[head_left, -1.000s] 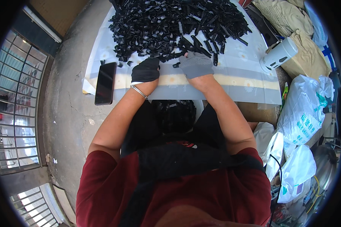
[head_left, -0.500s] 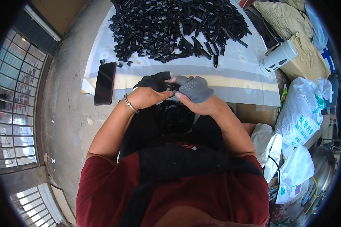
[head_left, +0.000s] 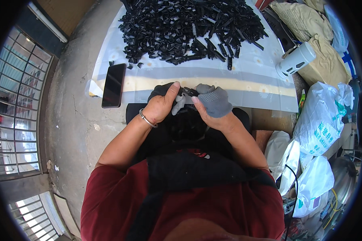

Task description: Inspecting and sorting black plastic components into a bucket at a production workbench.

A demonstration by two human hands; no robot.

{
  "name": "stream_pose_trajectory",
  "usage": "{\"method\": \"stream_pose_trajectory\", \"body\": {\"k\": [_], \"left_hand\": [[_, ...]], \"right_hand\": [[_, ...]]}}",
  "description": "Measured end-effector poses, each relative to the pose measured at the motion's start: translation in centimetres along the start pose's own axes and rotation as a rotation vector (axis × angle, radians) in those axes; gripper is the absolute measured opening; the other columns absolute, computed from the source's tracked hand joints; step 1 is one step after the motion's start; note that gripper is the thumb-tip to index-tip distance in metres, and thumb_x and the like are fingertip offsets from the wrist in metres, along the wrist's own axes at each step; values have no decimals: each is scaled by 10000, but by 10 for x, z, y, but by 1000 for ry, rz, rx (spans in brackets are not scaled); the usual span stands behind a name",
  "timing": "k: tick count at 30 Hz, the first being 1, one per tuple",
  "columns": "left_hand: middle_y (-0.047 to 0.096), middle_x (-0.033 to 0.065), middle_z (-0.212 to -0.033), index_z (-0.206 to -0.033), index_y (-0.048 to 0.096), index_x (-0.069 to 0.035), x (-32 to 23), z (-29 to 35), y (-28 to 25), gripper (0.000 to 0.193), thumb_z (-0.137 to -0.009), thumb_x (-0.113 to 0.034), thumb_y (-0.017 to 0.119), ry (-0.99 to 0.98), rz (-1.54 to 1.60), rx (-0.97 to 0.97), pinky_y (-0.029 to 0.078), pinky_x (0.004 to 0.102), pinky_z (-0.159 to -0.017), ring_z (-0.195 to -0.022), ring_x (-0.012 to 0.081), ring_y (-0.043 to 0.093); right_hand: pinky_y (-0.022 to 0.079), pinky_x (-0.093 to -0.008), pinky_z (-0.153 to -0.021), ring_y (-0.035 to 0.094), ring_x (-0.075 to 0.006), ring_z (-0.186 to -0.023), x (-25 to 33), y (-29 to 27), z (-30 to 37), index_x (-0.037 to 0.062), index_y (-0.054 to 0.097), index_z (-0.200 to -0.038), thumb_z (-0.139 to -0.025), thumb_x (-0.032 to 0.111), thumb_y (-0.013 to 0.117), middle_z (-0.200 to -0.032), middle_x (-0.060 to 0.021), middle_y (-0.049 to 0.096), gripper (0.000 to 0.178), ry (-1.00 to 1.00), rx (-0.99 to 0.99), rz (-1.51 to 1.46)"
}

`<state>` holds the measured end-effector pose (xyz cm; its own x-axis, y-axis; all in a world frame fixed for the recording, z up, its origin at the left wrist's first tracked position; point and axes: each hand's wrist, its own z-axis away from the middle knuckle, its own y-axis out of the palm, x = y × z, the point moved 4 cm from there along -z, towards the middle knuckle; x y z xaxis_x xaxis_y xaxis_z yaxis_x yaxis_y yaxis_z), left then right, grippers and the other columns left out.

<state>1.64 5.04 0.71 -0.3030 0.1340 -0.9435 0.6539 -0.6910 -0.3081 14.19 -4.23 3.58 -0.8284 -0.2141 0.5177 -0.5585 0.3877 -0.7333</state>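
Over the near table edge, my left hand [head_left: 163,103], in a dark glove with the thumb bare, is closed with its thumb raised along the fingers. Close on its right, my right hand [head_left: 214,103], in a grey dotted glove, pinches a small black plastic piece [head_left: 190,92] between bare thumb and curled fingers. The piece spans the gap between the hands, and its left end meets my left fingers. Its exact shape is partly hidden. Beneath my hands, between my knees, lies a dark mass of black pieces [head_left: 187,125], seen dimly.
A large heap of black plastic pieces [head_left: 181,32] covers the far part of the table with its pale flowered cloth [head_left: 149,86]. A black phone [head_left: 114,85] lies at the left edge. A white tumbler [head_left: 297,59] stands right, beside stuffed sacks and plastic bags [head_left: 319,120].
My hands have drawn slightly apart. The left thumb has swung up from the pinch, while the right hand keeps the black piece.
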Motion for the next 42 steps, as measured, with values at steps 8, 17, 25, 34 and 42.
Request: {"method": "stream_pose_trajectory", "body": {"k": [8, 17, 25, 34, 42], "left_hand": [[608, 147, -749, -906, 589, -2, -12, 0, 0, 434, -931, -356, 339, 114, -95, 6, 441, 332, -676, -721, 273, 575], [601, 190, -802, -856, 576, 13, -16, 0, 3, 370, -926, -281, 362, 253, -95, 64, 447, 355, -680, -764, 340, 569], [597, 196, -801, -814, 582, -5, -8, -1, 6, 395, -909, -326, 373, 347, -413, 41, 442, 400, -688, -779, 357, 566], [553, 160, -1012, -1105, 525, -89, -3, -86, -19, 351, -789, -242, 533, 366, -1002, -333, 473, 383, -717, -834, 300, 585], [567, 128, -916, -960, 592, -104, 20, -84, -2, 264, -759, -60, 426, 487, -1016, -279, 465, 373, -679, -822, 280, 570]], "right_hand": [[426, -377, -714, 544, -292, -832, 9, -3, 5, 65, 600, -951, -783, 207, 587, -911, -100, 596, 221, -126, -67, 269], [416, -395, -693, 545, -291, -792, 15, 0, 7, 71, 599, -922, -767, 210, 583, -882, -94, 598, 208, -98, 29, 454], [427, -401, -752, 553, -310, -840, -4, 28, 16, 39, 599, -915, -808, 278, 560, -898, -118, 601, 265, 70, 231, 28], [440, -420, -786, 557, -341, -889, -129, -15, -70, 63, 585, -998, -817, 230, 502, -986, -156, 583, 260, 242, -58, 705], [418, -394, -798, 544, -275, -898, -100, 15, -50, 100, 617, -940, -734, 178, 621, -958, -92, 586, 220, -25, -28, 500]]}}
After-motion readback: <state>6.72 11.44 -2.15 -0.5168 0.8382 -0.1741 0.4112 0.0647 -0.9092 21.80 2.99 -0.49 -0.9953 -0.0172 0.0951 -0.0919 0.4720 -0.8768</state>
